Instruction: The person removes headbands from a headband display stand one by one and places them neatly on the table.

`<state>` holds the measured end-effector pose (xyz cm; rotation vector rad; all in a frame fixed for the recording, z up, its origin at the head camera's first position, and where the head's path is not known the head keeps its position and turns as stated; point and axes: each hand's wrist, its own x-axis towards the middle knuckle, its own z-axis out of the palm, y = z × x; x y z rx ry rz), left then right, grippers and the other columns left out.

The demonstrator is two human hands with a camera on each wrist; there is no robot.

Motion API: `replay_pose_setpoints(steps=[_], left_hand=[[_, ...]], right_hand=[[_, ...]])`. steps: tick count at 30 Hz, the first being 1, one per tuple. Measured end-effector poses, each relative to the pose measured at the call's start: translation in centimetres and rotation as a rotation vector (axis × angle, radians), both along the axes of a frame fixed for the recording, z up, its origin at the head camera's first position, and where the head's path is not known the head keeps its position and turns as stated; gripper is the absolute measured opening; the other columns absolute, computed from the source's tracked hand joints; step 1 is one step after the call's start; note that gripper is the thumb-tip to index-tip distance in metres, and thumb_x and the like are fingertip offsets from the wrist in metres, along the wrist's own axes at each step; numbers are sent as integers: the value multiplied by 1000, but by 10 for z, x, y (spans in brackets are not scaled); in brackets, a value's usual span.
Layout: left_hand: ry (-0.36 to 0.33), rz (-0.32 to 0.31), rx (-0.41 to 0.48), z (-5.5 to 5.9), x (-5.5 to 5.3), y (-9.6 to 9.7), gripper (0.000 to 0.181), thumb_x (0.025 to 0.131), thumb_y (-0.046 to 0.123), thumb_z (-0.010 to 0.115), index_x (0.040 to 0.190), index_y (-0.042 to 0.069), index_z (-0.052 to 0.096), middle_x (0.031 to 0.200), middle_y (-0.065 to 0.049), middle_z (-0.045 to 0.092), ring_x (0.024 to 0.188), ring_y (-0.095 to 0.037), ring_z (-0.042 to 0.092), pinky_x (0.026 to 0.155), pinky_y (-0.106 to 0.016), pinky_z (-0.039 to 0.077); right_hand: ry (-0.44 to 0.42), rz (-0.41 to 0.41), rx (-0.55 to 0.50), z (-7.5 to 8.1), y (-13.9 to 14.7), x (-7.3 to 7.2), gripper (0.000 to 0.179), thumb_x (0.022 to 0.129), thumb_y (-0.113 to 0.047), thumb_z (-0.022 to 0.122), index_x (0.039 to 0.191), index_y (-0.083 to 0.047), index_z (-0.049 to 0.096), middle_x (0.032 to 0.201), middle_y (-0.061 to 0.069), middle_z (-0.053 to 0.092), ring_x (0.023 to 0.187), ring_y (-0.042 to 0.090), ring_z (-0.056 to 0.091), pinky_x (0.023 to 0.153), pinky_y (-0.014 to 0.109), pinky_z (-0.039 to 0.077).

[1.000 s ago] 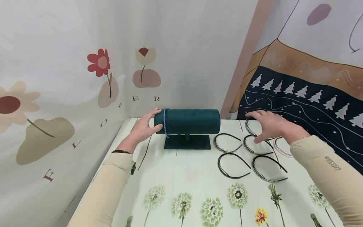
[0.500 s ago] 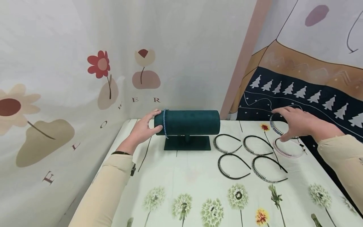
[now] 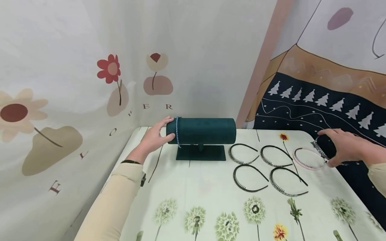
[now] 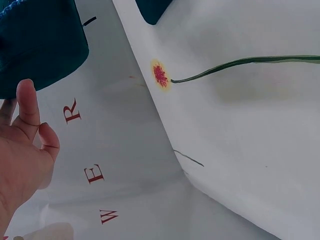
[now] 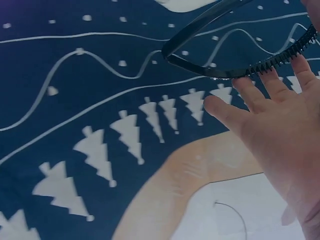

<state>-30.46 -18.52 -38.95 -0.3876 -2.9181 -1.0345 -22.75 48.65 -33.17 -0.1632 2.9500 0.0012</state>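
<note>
In the head view a dark teal cylindrical display stand [image 3: 208, 131] rests on the table. A blue-and-white braided cord [image 3: 177, 131] circles it near its left end. My left hand [image 3: 152, 136] holds that end, thumb at the front and fingers over the top; the left wrist view shows fingertips against the roll [image 4: 42, 50]. Off the table's right edge, my right hand [image 3: 346, 145] holds a toothed headband [image 3: 319, 150] with a glittery surface. In the right wrist view, fingertips press along the headband's [image 5: 200, 69] teeth; the thumb's hold is mostly cut off.
Several black toothed headbands [image 3: 253, 191] lie in two rows right of the stand. A pink-edged headband [image 3: 308, 166] lies beyond them at the right. A flower-print cloth [image 3: 211, 187] covers the table, and printed fabric [image 3: 193, 67] hangs behind.
My right hand has carried the headband rightward, from above the other headbands to beyond the table's right edge. The left hand and the stand keep their places.
</note>
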Motion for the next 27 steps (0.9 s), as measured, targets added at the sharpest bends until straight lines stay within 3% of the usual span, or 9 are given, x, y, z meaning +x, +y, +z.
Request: replay_pose_setpoints(steps=[7, 19, 27], left_hand=[[9, 2, 4, 1, 2, 0, 72, 105, 40, 66, 168, 35, 33, 181, 6, 20, 162, -40, 32, 123, -70, 39], [12, 5, -7, -1, 2, 1, 71, 104, 41, 66, 168, 36, 34, 180, 6, 22, 161, -40, 35, 122, -69, 40], [5, 7, -4, 1, 3, 2, 71, 105, 39, 66, 168, 34, 33, 181, 5, 21, 161, -41, 34, 122, -70, 39]], right_hand=[[11, -51, -8, -17, 20, 14, 131, 53, -31, 107, 150, 10, 29, 144, 54, 23, 122, 74, 36, 88, 80, 50], [-10, -38, -16, -45, 31, 31, 122, 53, -26, 106, 145, 13, 36, 137, 55, 28, 114, 70, 42, 84, 77, 53], [-31, -31, -76, -65, 31, 35, 123, 55, -27, 106, 148, 11, 34, 141, 55, 27, 123, 75, 36, 85, 77, 52]])
